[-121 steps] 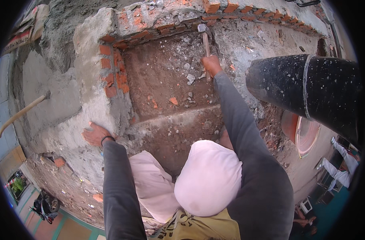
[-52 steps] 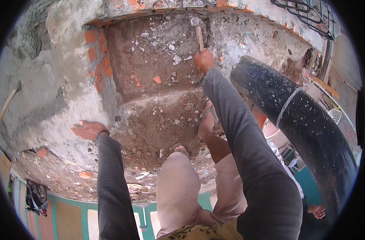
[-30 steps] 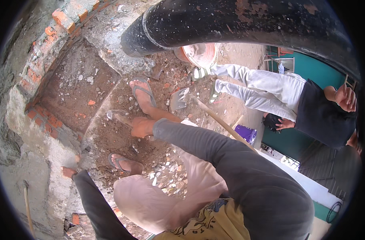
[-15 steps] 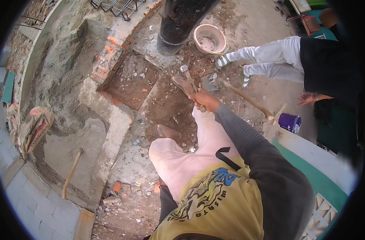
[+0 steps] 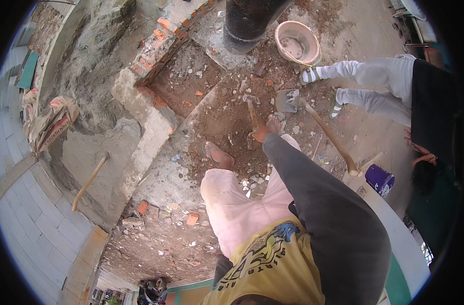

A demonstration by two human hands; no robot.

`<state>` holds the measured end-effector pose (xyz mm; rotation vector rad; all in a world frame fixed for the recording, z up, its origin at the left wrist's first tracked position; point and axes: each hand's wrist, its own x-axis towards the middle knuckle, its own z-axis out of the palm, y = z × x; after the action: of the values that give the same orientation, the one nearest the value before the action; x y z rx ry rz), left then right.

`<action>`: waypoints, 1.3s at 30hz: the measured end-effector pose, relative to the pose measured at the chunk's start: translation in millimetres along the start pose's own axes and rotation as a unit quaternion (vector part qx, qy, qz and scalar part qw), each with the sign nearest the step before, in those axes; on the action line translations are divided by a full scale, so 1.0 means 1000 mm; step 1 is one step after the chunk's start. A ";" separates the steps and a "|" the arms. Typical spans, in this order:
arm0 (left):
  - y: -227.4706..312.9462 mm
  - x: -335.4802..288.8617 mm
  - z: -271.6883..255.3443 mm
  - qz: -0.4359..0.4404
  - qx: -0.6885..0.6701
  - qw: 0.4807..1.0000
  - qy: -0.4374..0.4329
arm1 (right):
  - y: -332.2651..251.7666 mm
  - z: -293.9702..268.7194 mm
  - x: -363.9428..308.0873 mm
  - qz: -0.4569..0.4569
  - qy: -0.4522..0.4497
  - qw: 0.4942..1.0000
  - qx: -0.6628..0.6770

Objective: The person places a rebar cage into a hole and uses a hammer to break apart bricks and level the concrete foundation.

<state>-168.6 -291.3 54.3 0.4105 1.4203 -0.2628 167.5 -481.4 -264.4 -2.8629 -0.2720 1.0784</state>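
Between my feet and the black column, my right hand [image 5: 262, 133] is closed round the wooden handle of a hammer [image 5: 253, 114]. The hammer's head points away from me, low over the loose soil and rubble. Just right of it lies a shovel [image 5: 329, 131], its blade on the dirt and its wooden handle running toward the lower right. My left hand is out of sight; only a bit of dark left sleeve [image 5: 221, 267] shows beside my trousers.
A low brick-and-concrete wall [image 5: 149, 127] borders the soil; left of it lies wet mortar with a wooden-handled tool [image 5: 91, 182]. Beyond stand a black column [image 5: 249, 28] and a bucket [image 5: 299, 43]. Another person [image 5: 382, 81] stands at right, near a purple pail [image 5: 379, 180].
My right hand and the hammer have gone down toward the soil, with the arm stretched further. My right foot has shifted, and the whole view has turned slightly.
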 end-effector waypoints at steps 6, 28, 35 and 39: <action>0.006 -0.007 0.021 0.030 -0.020 0.998 -0.053 | 0.035 -0.177 -0.124 -0.014 -0.041 0.988 0.150; 0.104 -0.200 0.134 0.382 0.487 0.783 -0.060 | 0.112 -0.377 -0.386 0.021 -0.197 0.875 0.443; 0.054 -0.149 0.204 0.540 0.547 0.615 -0.175 | 0.023 -0.436 -0.319 -0.327 -0.061 0.885 0.327; 0.045 -0.166 0.223 0.552 0.565 0.576 -0.208 | -0.009 -0.425 -0.298 -0.434 -0.245 0.849 0.178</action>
<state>28.0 -356.9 245.5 2.0464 0.1176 -0.1657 226.7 -530.3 249.6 -1.7296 -1.1158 1.3790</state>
